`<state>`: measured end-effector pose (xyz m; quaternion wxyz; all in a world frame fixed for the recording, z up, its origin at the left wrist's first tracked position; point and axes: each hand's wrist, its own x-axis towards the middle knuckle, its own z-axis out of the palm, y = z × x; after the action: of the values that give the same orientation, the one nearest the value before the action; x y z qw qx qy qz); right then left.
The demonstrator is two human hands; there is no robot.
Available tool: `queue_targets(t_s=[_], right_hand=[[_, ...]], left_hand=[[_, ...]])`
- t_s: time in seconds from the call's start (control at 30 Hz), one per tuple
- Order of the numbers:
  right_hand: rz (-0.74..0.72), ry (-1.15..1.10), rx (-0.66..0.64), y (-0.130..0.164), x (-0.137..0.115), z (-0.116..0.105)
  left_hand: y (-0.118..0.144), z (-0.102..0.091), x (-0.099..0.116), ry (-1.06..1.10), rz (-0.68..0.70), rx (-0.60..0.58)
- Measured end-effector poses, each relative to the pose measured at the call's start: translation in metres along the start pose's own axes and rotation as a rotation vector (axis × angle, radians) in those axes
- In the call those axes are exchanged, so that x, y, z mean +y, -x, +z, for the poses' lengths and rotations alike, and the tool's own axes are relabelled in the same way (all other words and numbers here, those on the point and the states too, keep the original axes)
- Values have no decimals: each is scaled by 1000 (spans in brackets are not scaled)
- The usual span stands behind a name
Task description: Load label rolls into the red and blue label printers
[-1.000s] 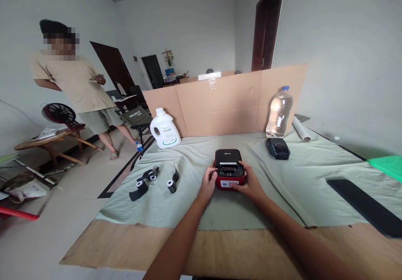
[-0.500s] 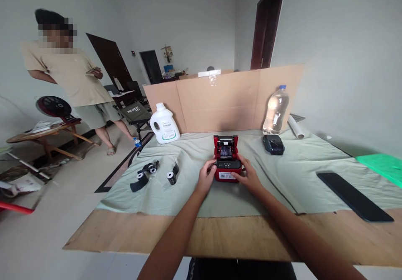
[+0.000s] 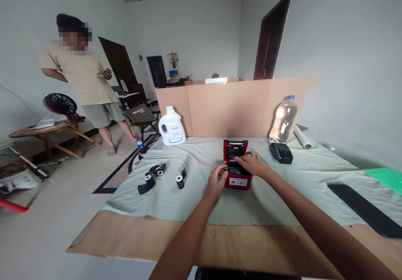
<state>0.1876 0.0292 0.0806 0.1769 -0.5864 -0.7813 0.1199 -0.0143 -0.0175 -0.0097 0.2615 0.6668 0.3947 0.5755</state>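
Note:
A red and black label printer (image 3: pixel 239 182) stands on the cloth in front of me with its lid (image 3: pixel 225 148) raised, and a dark ribbon roll shows inside. My left hand (image 3: pixel 217 180) grips the printer's left side, thumb toward the front and fingers by the upper edge. Over the printer's right side reaches my right hand (image 3: pixel 251 163), its fingertips at the open compartment between lid and body. Those fingers are closed together, and what they pinch, if anything, is hidden. To the left lie a small black ribbon roll (image 3: pixel 179 182) and more unwound black ribbon (image 3: pixel 146 184).
A white jug (image 3: pixel 172 129) stands back left. Back right are a water bottle (image 3: pixel 283 121), a small black device (image 3: pixel 281 153) and a white roll (image 3: pixel 303 137). A long black slab (image 3: pixel 364 209) lies right. Cardboard (image 3: pixel 229 108) closes the back; a person (image 3: pixel 81 79) stands left.
My right hand has moved from the printer's right front up to the open compartment. My left hand stays at the left side. The whole view has shifted slightly.

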Motion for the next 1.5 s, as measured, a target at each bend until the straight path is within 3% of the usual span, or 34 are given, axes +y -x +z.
queue_targets(t_s=[0.1, 0.2, 0.3, 0.4, 0.5, 0.6, 0.7, 0.83, 1.0, 1.1, 1.17, 1.23, 1.33, 1.43, 1.5], right_hand=[[76, -37, 33, -4, -8, 3], [110, -249, 178, 1, -3, 7], [48, -516, 285, 16, 11, 11], [-32, -672, 265, 24, 23, 12], [-96, -571, 116, 14, 25, 4], [-143, -211, -60, -10, 14, -8], [-99, 77, -201, -36, -2, -13], [-3, 156, -338, -59, -21, -5], [40, 198, -324, -60, -28, -2], [-7, 155, -267, -47, -21, -19], [-82, -5, -187, -38, -22, -32], [-139, -234, -77, -34, -36, -40], [-170, -406, 50, -46, -83, -33], [-235, -280, 75, -79, -151, -3], [-226, -162, 15, -105, -196, 25]], left_hand=[[-1, 0, -1, -7, 10, 2], [-2, 0, 0, -10, 16, 2], [-3, 0, 1, -7, 19, 5], [-3, 0, 3, -7, 20, 1], [-3, 0, 4, -9, -2, 0], [-3, 0, 4, -5, -17, -9], [-3, 0, 4, -17, -3, -13], [-3, -2, 6, -53, -5, -18], [-4, -5, 12, -87, -25, -42], [-5, -6, 14, -102, -14, -46], [-5, -6, 15, -103, 3, -43], [-5, -6, 15, -102, 15, -32], [-4, -6, 15, -96, 19, -8], [-4, -5, 13, -106, 1, -20], [-5, -3, 10, -119, -25, -70]])
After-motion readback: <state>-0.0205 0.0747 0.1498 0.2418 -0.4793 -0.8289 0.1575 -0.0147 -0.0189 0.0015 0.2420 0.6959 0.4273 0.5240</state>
